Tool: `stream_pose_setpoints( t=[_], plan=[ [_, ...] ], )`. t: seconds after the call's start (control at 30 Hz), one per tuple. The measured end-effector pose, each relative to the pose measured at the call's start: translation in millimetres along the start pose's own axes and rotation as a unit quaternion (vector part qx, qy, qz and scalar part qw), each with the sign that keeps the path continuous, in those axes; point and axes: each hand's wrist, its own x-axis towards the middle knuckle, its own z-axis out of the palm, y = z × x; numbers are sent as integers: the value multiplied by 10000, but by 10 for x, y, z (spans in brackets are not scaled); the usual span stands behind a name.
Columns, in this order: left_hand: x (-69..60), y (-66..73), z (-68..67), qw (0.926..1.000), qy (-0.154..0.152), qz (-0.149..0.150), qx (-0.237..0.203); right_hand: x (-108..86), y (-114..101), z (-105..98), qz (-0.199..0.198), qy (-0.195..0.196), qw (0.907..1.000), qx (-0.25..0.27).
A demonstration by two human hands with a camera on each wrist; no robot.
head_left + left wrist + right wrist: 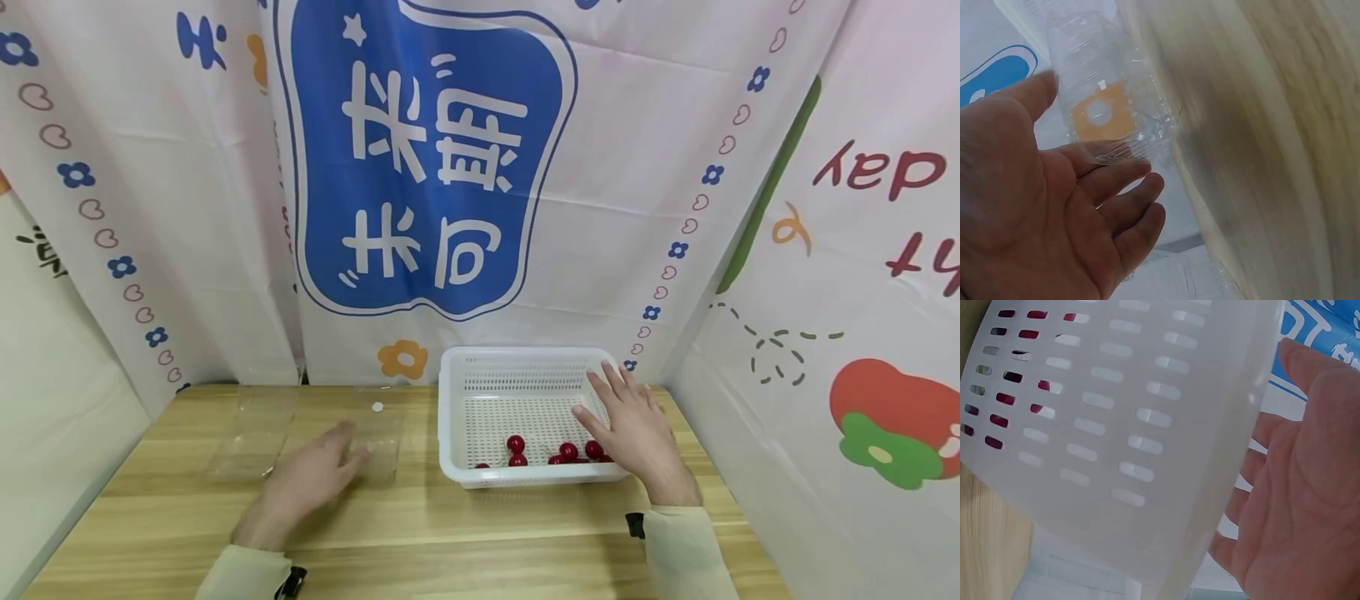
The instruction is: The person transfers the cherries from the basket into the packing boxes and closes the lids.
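My left hand point(311, 479) is beside a clear plastic box point(381, 446) on the table. In the left wrist view, the fingers of the left hand point(1066, 194) are loosely extended at the near edge of the clear box point(1110, 56), and the thumb is apart from the fingers. Blur in the head view hides how firmly they touch. My right hand point(633, 425) spreads its fingers over the right rim of a white perforated basket point(453, 417). Red cherries point(515, 444) lie along the basket's near side. The right wrist view has the right hand point(1297, 487) beside the basket's outer wall point(1179, 506).
Another clear plastic container point(251, 437) stands at the left of the wooden table point(450, 542). A printed white curtain point(600, 167) hangs behind the table, with more printed cloth point(862, 308) at the right side.
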Motion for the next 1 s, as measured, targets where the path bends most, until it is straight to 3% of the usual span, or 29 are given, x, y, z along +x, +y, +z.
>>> stream_pose_setpoints(
  t=[0.4, 0.7, 1.0],
  plan=[
    [1, 74, 57, 9983, -156, 120, 540, 10, 47, 19, -118, -139, 9996, 210],
    [19, 86, 74, 9982, -202, 20, 559, 77, 88, 24, -378, -460, 9963, 614],
    [42, 120, 95, 9969, -171, 148, 757, 155, 139, 52, -574, -874, 9936, 417]
  ],
)
